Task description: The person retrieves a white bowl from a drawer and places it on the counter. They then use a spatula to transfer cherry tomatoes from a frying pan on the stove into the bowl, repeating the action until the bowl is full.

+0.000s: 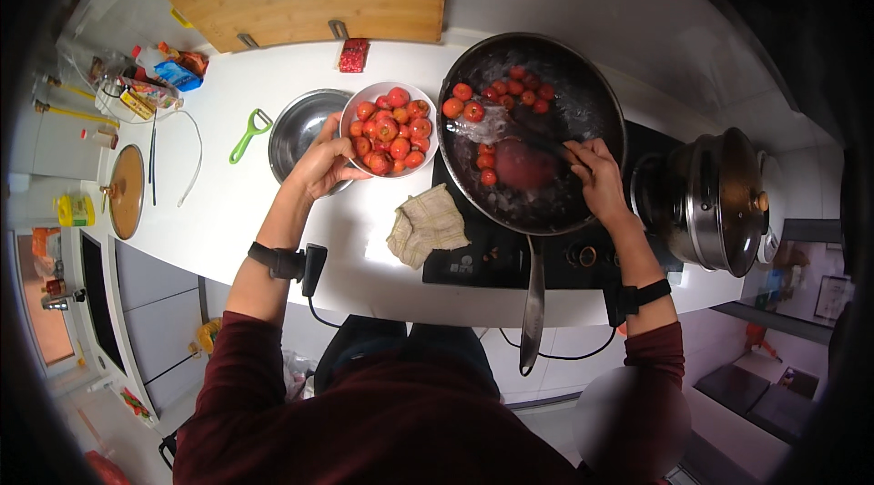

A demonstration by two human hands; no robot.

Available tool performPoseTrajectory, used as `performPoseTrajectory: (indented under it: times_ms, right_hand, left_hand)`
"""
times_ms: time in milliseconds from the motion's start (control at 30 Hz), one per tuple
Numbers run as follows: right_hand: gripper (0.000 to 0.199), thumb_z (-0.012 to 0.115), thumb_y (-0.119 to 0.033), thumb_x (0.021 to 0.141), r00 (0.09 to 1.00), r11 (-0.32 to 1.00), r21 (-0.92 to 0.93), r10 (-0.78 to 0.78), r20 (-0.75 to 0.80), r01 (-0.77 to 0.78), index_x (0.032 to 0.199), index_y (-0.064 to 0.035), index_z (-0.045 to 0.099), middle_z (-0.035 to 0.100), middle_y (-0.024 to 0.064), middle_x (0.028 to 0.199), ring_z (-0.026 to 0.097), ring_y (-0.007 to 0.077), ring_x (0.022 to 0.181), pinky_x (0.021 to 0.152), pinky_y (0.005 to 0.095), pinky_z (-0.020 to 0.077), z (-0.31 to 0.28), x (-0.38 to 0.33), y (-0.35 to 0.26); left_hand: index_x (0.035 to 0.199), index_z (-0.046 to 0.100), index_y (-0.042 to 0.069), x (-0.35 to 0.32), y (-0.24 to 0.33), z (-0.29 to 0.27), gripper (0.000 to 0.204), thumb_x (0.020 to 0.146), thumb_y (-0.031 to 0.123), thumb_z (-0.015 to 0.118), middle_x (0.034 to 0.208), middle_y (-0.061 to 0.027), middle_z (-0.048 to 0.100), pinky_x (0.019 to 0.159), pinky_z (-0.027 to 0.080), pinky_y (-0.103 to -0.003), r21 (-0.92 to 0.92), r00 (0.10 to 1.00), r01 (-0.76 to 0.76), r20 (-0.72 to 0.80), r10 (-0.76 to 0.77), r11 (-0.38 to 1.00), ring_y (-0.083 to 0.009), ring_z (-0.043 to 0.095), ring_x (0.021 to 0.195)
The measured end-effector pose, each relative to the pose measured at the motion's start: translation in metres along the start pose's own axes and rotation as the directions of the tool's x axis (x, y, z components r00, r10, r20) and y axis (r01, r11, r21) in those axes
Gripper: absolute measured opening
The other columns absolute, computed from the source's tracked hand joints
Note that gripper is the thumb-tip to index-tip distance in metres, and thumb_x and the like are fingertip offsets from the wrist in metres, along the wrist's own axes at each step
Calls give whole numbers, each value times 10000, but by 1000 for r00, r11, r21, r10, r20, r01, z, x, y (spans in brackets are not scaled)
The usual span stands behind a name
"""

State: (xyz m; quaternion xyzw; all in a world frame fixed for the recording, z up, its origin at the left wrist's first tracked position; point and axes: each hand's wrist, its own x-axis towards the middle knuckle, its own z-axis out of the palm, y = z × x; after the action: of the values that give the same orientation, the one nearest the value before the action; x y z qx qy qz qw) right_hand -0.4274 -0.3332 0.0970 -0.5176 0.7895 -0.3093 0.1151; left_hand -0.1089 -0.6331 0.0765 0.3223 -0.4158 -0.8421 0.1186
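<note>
My left hand [325, 160] grips the rim of a white bowl [361, 169] full of small round red fruits [387, 130], which look like hawthorns. The bowl is held beside the wok, partly over a steel basin [284, 141]. My right hand [598, 180] is closed on the dark handle of a ladle-like utensil [526, 164], its round reddish head blurred inside the wok. Water with bubbles fills the dark wok [469, 198], where several red fruits [516, 87] lie at the far side and near the utensil.
A folded cloth [428, 225] lies beside the black cooktop [482, 268], and the wok's handle [533, 303] juts past the counter edge. A lidded steel pot [710, 203] stands right. Leftward are a green peeler [250, 136], a red packet [353, 55] and a lid [127, 192].
</note>
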Motion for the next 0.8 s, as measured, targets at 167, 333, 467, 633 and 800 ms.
performPoseTrajectory:
  times_ms: [167,333,467,633,800]
  right_hand:
    - [414,616,141,781,999,998,60,-22,-36,25,1171,3,625,540,142,920,564,291,864,777,353,470,3,-3,4]
    - [417,609,159,775,1000,998,64,0,-15,1,1164,12,627,538,141,938,571,287,868,780,342,475,1,-5,-4]
    - [392,615,148,779,998,997,57,-40,-47,43,1148,16,634,542,140,922,579,291,859,766,356,478,-14,-7,-23]
    - [367,630,117,786,998,997,-61,-55,23,56,1136,7,642,546,139,906,580,304,851,757,372,482,-39,8,-65]
    - [416,625,138,733,982,958,-236,-135,133,164,1119,-12,649,543,119,909,571,316,835,756,391,473,-38,33,-128]
  left_hand:
    - [1446,189,68,-2,0,0,810,695,-74,460,1353,-231,394,692,637,-451,-12,1000,-4,-12,3,1000,-403,617,1060]
    - [1378,274,99,-3,3,1,713,713,-92,450,1274,-194,437,670,642,-429,-37,1000,6,-11,-6,999,-359,639,1004]
    - [1342,313,105,-5,2,1,675,715,-105,444,1243,-184,460,670,643,-422,-44,1000,4,-19,-5,999,-347,652,978]
    - [1369,274,77,-3,-2,-1,708,706,-98,450,1301,-217,435,692,641,-432,-65,1000,-4,4,4,998,-374,639,1027]
    - [1379,254,70,-2,-8,-7,738,688,-105,446,1352,-236,400,718,633,-460,-83,999,-11,38,14,997,-411,602,1084]
